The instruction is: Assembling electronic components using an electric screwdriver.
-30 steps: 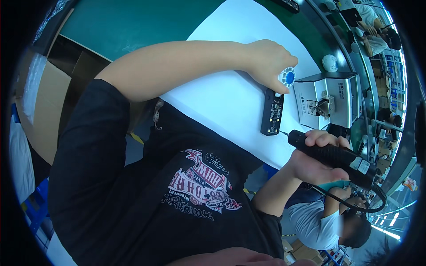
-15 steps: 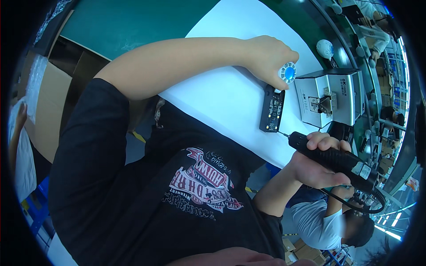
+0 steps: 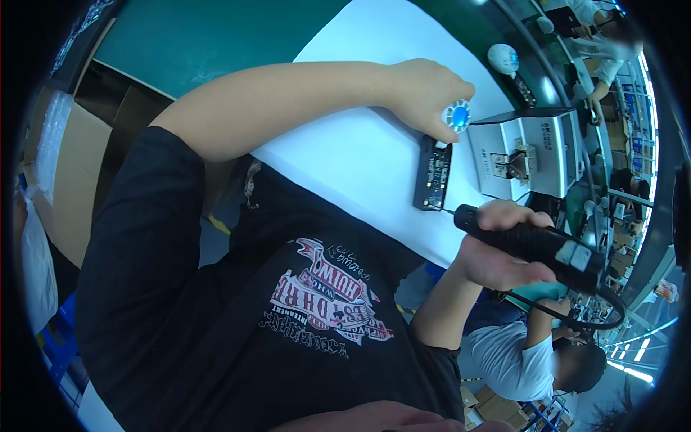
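Observation:
My left hand (image 3: 421, 93) is closed round a round piece (image 3: 458, 116) with a white notched rim and a blue centre. The piece sits at the upper end of a narrow black housing (image 3: 423, 176) with an exposed circuit board (image 3: 436, 173) in it. Whether the two are joined is hidden by my fingers. My right hand (image 3: 504, 248) grips a black electric screwdriver (image 3: 536, 248) with a cord at its rear. Its thin bit points left at the lower end of the housing; I cannot tell whether it touches a screw.
White sheeting (image 3: 345, 162) covers part of the green table (image 3: 223, 43). Right of the housing stands a whitish box (image 3: 497, 180) with a metal fixture (image 3: 513, 164). A round white object (image 3: 502, 57) lies beyond it. Cardboard (image 3: 79, 165) stands left; a co-worker (image 3: 515, 360) sits lower right.
The whole view has shifted slightly. My right hand and the screwdriver have moved a little left and up, with the bit still at the housing's lower end. My left hand keeps its grip.

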`<control>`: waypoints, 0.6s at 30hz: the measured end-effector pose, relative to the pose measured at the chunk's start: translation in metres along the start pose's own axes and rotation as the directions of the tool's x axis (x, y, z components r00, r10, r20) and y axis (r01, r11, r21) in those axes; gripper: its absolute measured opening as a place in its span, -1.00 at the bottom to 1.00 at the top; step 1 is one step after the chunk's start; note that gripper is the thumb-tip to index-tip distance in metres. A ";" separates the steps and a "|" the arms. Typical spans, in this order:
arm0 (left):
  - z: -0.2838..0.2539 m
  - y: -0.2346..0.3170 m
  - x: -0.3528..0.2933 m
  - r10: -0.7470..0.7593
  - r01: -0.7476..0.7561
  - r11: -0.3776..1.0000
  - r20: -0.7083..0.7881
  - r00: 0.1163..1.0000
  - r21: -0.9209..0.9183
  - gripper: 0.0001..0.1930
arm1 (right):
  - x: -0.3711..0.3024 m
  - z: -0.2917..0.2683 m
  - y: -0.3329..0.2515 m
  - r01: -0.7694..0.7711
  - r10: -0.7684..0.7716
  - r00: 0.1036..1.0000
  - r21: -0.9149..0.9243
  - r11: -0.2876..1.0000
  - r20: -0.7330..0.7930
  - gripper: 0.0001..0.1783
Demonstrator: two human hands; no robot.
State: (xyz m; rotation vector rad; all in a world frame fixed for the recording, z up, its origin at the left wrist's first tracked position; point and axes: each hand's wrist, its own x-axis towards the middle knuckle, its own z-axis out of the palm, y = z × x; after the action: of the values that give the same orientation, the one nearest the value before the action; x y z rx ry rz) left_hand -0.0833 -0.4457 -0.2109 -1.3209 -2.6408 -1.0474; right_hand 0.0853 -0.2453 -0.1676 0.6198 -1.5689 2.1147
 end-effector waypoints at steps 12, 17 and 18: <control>-0.005 0.002 -0.002 -0.017 0.018 0.999 0.057 0.998 -0.027 -0.38 | 0.099 0.000 -0.010 0.226 -0.413 0.855 -0.491 0.841 -0.315 0.04; -0.007 0.004 0.001 0.001 0.000 1.000 0.052 0.999 -0.024 -0.38 | 0.103 -0.003 0.002 0.083 -0.282 0.911 -0.534 0.842 -0.302 -0.03; -0.007 0.003 -0.001 0.003 -0.002 1.000 0.049 0.999 -0.017 -0.39 | 0.100 -0.001 0.001 0.049 -0.203 0.936 -0.464 0.884 -0.288 -0.04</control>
State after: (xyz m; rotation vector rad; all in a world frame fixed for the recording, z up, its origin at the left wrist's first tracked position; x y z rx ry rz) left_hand -0.0824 -0.4492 -0.2042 -1.3708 -2.6702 -1.0533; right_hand 0.0042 -0.2364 -0.1097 0.1869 -1.6854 1.5705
